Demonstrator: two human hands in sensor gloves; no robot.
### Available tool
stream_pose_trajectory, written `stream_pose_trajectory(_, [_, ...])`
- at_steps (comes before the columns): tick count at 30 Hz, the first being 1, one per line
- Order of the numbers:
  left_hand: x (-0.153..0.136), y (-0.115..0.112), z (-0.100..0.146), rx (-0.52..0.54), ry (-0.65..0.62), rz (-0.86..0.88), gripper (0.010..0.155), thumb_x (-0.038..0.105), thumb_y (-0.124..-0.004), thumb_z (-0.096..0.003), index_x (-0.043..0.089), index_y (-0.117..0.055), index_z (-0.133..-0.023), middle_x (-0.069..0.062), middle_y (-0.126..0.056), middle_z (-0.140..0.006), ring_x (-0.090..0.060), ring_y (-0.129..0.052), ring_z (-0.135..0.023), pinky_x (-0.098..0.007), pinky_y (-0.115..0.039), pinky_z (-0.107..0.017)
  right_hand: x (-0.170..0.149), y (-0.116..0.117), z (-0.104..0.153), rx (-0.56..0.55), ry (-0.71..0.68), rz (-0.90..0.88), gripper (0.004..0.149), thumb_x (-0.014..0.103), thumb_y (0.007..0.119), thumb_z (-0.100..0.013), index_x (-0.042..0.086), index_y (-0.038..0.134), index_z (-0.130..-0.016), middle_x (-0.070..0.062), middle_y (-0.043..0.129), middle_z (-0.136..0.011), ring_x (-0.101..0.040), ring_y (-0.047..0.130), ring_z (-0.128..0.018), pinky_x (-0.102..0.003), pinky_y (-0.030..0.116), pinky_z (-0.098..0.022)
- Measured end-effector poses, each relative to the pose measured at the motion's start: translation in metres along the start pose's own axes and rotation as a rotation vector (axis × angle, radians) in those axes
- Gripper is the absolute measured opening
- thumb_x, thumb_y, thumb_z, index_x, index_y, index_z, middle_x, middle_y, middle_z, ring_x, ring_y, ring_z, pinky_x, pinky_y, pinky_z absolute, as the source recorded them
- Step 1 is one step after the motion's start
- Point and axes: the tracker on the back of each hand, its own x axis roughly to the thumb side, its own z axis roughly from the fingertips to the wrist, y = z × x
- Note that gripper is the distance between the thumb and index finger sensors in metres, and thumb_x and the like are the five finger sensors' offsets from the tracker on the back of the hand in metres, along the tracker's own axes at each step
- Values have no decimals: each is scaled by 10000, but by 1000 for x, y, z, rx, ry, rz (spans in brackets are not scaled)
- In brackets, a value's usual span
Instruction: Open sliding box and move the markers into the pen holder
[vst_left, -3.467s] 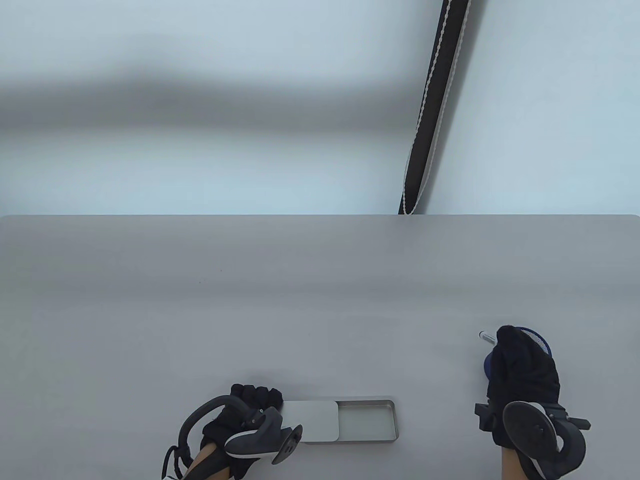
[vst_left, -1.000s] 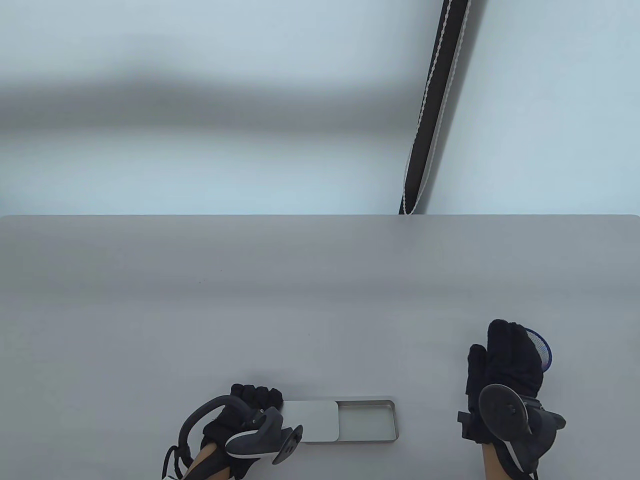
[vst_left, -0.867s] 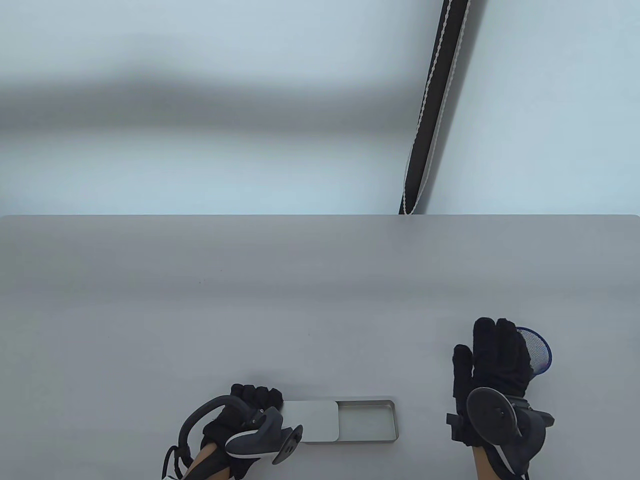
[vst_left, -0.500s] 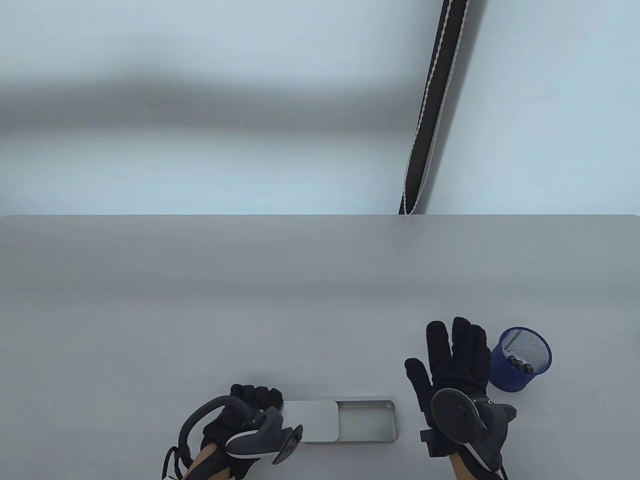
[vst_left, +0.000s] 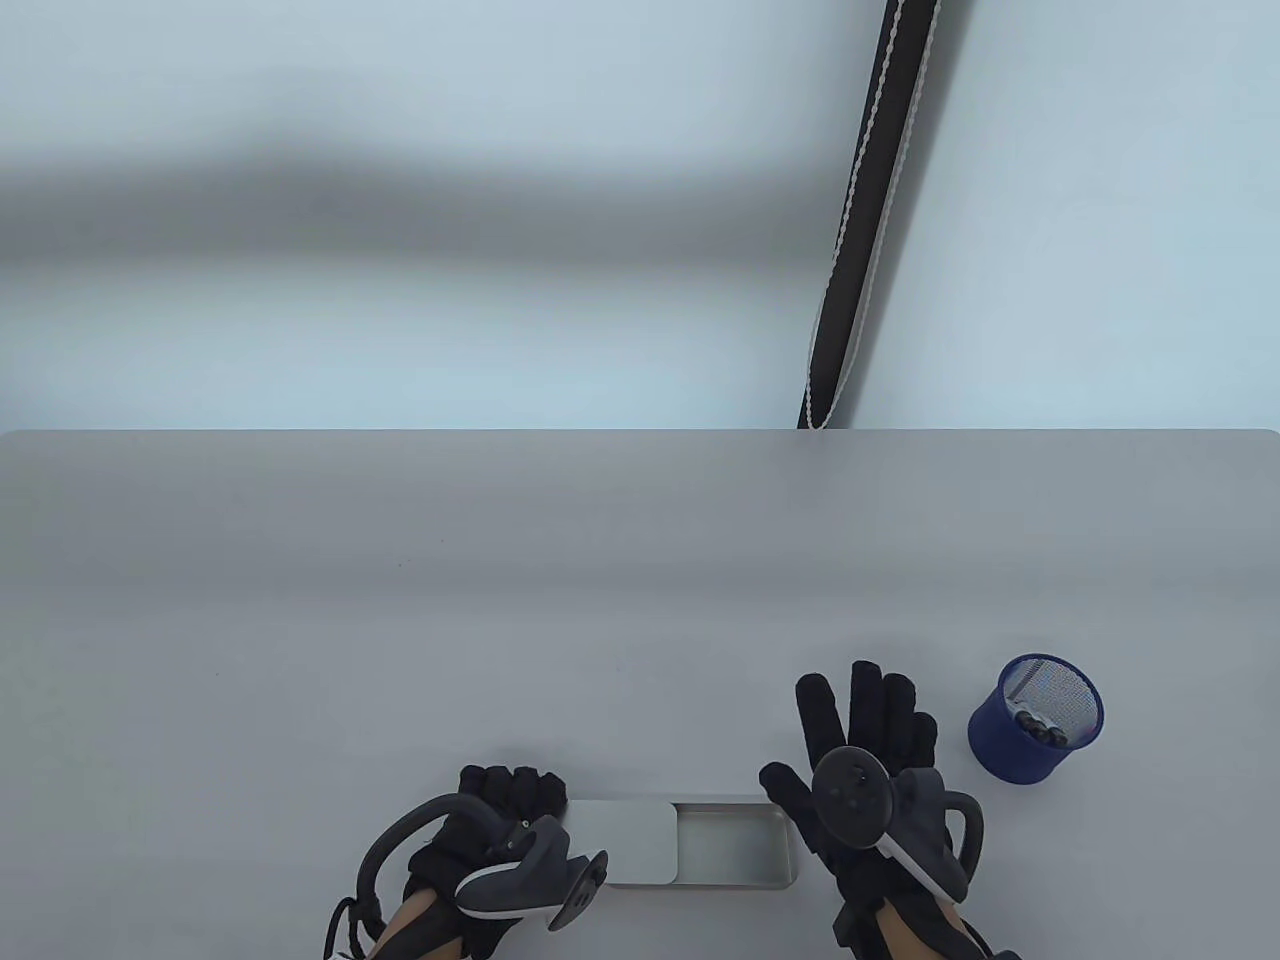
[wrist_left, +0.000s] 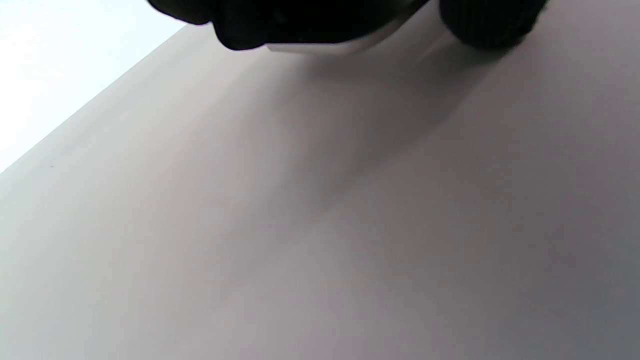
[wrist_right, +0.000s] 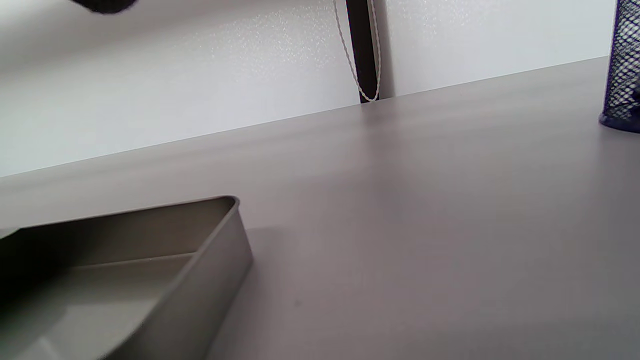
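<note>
Table view has the sliding box (vst_left: 735, 846) sitting at the counter's (vst_left: 500, 600) near edge, lid (vst_left: 622, 842) slid left so the right half is open and looks bare inside. Left hand (vst_left: 480, 850) has its fingers curled on the lid's left end. Right hand (vst_left: 865, 790) is just off the box's right end, fingers spread flat, holding nothing. Blue mesh pen holder (vst_left: 1035, 718) stands near the counter's near right corner, dark markers (vst_left: 1040, 725) inside.
</note>
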Motion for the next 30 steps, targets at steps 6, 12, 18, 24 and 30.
stream_pose_trajectory(6, [0,2,2,4,-15,-29,872,695,-576,-458,254,-212,-1117,-105,-325,-1233,-354,-516,-1108,-536,-524,-830,0,0,0,-10,5,3,824,618,610,-421,324,162,-1047,-120,-47,-1053,-394,-42,-991,-615,106,-712])
stream_pose_trajectory(12, [-11,17,16,76,-9,56,921,719,-582,-437,268,-239,-1164,-95,-374,-1255,-397,-516,-1114,-570,-514,-821,1,-1,1,-23,1,25,822,619,610,-422,324,166,-1048,-118,-42,-1057,-390,-39,-994,-612,110,-715])
stream_pose_trajectory(18, [-41,26,40,267,98,251,981,752,-538,-441,254,-129,-1180,-175,-255,-1268,-448,-464,-1118,-602,-476,-818,-2,-6,-1,-84,24,13,818,616,613,-420,317,189,-1052,-116,-21,-1065,-390,-27,-995,-605,121,-720])
stream_pose_trajectory(24, [-77,17,59,488,322,433,954,741,-485,-478,219,-116,-1186,-196,-243,-1269,-485,-450,-1110,-625,-459,-807,-5,-10,-2,-150,33,49,819,616,614,-418,321,183,-1049,-109,-29,-1062,-383,-30,-995,-597,124,-725])
stream_pose_trajectory(30, [-113,-15,63,517,534,602,930,722,-443,-511,177,-119,-1191,-209,-238,-1267,-508,-403,-1110,-633,-421,-802,-12,-9,-4,-165,31,43,812,610,619,-416,321,199,-1048,-101,-20,-1063,-376,-23,-999,-595,127,-725])
